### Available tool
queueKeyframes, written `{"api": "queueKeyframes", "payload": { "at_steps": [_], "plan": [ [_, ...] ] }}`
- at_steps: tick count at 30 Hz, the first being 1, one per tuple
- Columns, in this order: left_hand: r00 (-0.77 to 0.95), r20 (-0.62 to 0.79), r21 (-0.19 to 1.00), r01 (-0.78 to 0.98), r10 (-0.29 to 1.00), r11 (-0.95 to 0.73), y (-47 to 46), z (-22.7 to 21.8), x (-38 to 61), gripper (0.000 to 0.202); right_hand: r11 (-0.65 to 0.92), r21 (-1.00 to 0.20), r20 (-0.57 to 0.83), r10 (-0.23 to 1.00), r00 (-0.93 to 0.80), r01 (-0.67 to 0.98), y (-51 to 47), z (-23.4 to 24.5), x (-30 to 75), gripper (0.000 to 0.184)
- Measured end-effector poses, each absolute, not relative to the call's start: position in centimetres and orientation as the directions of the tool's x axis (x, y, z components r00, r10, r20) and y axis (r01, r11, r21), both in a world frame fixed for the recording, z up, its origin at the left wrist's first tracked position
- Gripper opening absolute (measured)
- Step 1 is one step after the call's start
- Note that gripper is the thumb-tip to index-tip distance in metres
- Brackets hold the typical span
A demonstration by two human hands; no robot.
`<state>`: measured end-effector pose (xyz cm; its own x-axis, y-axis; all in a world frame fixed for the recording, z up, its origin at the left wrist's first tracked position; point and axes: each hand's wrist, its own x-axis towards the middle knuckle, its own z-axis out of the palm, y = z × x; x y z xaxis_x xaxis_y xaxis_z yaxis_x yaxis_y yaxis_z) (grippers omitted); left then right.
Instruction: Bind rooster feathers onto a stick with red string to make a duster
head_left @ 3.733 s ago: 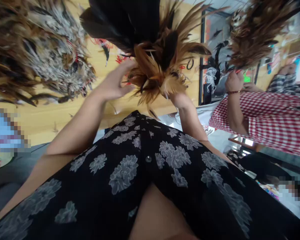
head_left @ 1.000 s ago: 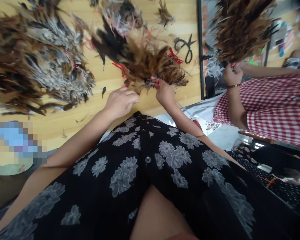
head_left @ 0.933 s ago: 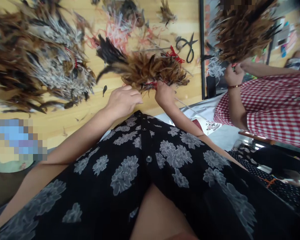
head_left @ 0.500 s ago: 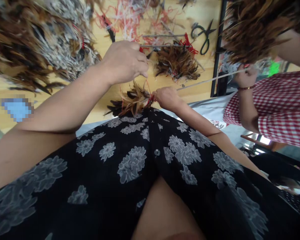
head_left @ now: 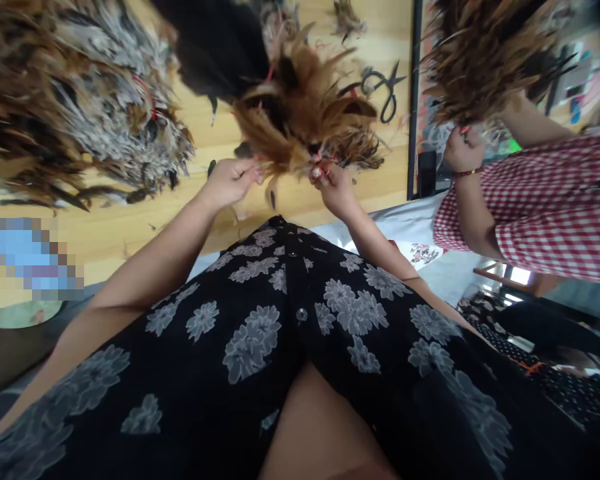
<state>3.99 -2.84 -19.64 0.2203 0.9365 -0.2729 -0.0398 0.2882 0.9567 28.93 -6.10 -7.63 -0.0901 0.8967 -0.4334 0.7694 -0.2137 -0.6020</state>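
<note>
I hold a bundle of brown and black feathers (head_left: pixel 290 100) upright above the wooden table (head_left: pixel 130 220). My right hand (head_left: pixel 333 187) is closed round the bundle's base, where a red string shows. My left hand (head_left: pixel 227 181) pinches something thin at the bundle's lower left edge; I cannot make out what. Both hands are raised just above my black flowered dress (head_left: pixel 280 333).
A big heap of grey and brown feathers (head_left: pixel 75 113) lies at the left. Black scissors (head_left: pixel 383 87) rest on the table beyond the bundle. At the right a person in a red checked shirt (head_left: pixel 540 200) holds another feather bundle (head_left: pixel 485 53).
The bundle has swung up from lying low by my dress to standing upright. My left hand has dropped from its raised pull down to the bundle's base.
</note>
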Motion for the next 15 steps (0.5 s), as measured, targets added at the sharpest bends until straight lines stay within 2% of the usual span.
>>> {"api": "queueKeyframes", "payload": {
  "at_steps": [3,6,9,11,15],
  "plan": [
    [0.226,-0.401,0.902,-0.068,0.888,0.425,-1.9,-20.1,2.1,0.054,-0.2,-0.556,-0.385,0.922,-0.036,0.807,-5.4,-8.0,30.1,0.031],
    [0.224,-0.44,0.786,-0.372,0.869,0.494,-0.4,-18.4,-1.3,0.06,-0.058,-0.443,-0.323,0.941,-0.098,0.895,-5.3,-8.5,31.9,0.027],
    [0.166,-0.408,0.714,-0.554,0.898,0.427,0.7,-15.3,-4.9,0.059,0.089,-0.346,-0.251,0.951,-0.183,0.934,-5.8,-9.3,33.5,0.027],
    [0.082,-0.412,0.739,-0.552,0.907,0.386,1.0,-13.4,-6.8,0.056,0.148,-0.37,-0.235,0.94,-0.247,0.917,-6.3,-9.7,34.4,0.025],
    [-0.099,-0.495,0.795,-0.452,0.863,0.405,1.0,-12.2,-9.4,0.054,0.231,-0.592,-0.252,0.857,-0.45,0.772,-6.7,-8.9,35.4,0.028]
  ]
}}
